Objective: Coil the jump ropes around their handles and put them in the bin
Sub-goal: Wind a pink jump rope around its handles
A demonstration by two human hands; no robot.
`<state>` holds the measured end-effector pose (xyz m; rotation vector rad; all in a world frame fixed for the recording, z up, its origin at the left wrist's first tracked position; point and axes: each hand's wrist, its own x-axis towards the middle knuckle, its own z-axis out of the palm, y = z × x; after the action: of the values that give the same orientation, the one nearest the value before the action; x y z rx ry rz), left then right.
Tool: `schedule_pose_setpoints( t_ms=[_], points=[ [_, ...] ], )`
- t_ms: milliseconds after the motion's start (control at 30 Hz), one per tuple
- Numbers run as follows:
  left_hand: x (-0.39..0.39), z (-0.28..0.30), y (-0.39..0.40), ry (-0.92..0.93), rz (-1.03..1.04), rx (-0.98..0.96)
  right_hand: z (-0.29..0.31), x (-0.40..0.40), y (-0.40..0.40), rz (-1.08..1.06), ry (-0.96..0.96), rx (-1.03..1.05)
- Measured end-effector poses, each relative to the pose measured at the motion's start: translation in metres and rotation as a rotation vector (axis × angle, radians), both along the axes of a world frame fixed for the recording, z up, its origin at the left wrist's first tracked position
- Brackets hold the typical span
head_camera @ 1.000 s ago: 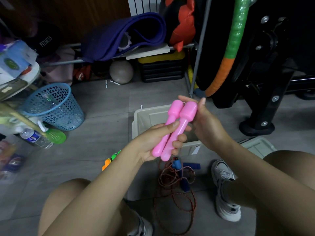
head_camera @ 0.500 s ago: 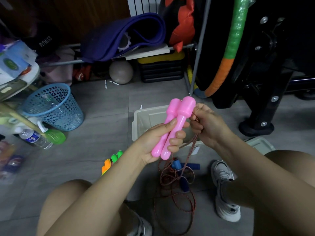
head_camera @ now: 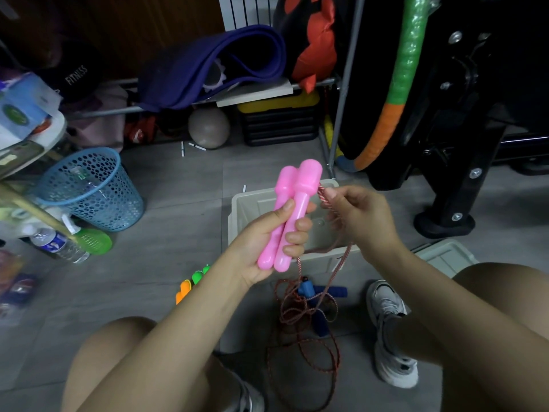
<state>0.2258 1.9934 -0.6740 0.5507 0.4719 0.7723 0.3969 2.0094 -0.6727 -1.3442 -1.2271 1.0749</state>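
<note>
My left hand [head_camera: 269,242] grips two pink jump-rope handles [head_camera: 292,209] side by side, tops pointing up, above the grey bin [head_camera: 240,209]. Just right of the handle tops, my right hand [head_camera: 361,217] pinches the red-and-white rope [head_camera: 338,269]. From there the rope hangs down to a loose tangle on the floor in front of the bin. A second rope's blue handles [head_camera: 322,292] lie in that tangle. An orange-and-green handle pair [head_camera: 191,282] lies on the floor to the left of the bin.
A blue mesh basket [head_camera: 89,188] stands at the left beside a water bottle [head_camera: 58,245]. A bin lid [head_camera: 445,254] lies at the right. A black machine base [head_camera: 445,221] and a metal rack leg [head_camera: 338,126] stand behind the bin. My knees and shoes frame the floor space.
My right hand has left the handle tops, taken hold of the rope and drawn it up beside the handles. My left hand keeps its grip on the handles.
</note>
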Motion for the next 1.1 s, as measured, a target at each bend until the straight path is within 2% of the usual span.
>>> schedule_pose_setpoints(
  t_ms=[100, 167, 200, 300, 400, 533, 633, 733, 833, 900, 1033, 1100],
  points=[
    [0.002, -0.001, 0.0, 0.017, 0.003, 0.008, 0.005, 0.003, 0.004, 0.141, 0.308, -0.315],
    [0.002, -0.001, 0.0, 0.023, 0.008, 0.011, 0.009, 0.004, 0.005, 0.152, 0.502, -0.386],
    [0.003, -0.001, 0.0, 0.025, 0.01, 0.011, 0.01, 0.003, 0.005, 0.139, 0.528, -0.382],
    [0.003, -0.001, 0.001, 0.033, 0.018, 0.005, 0.009, 0.002, 0.001, 0.065, 0.469, -0.298],
    [0.004, -0.001, 0.001, 0.024, 0.036, -0.001, 0.006, 0.001, -0.002, -0.008, 0.284, -0.133],
    [0.0, 0.001, 0.004, -0.005, 0.065, -0.029, 0.008, 0.001, -0.003, 0.081, 0.02, 0.099],
    [-0.002, 0.002, 0.004, -0.011, 0.061, -0.023, 0.008, 0.007, 0.0, 0.124, -0.168, 0.113],
    [-0.002, 0.001, 0.002, -0.022, 0.05, -0.024, 0.003, 0.008, -0.001, 0.061, -0.387, 0.196],
    [0.0, 0.005, 0.001, 0.018, 0.083, -0.035, 0.0, 0.005, -0.003, 0.003, -0.509, 0.254],
    [0.003, 0.007, 0.0, 0.082, 0.126, -0.033, 0.0, 0.002, -0.002, 0.018, -0.461, 0.18],
    [0.008, 0.006, -0.001, 0.216, 0.183, 0.014, 0.006, -0.003, -0.006, 0.089, -0.059, -0.103],
    [0.011, 0.003, -0.001, 0.317, 0.233, 0.037, 0.005, -0.004, -0.008, 0.106, -0.002, -0.167]
  ],
)
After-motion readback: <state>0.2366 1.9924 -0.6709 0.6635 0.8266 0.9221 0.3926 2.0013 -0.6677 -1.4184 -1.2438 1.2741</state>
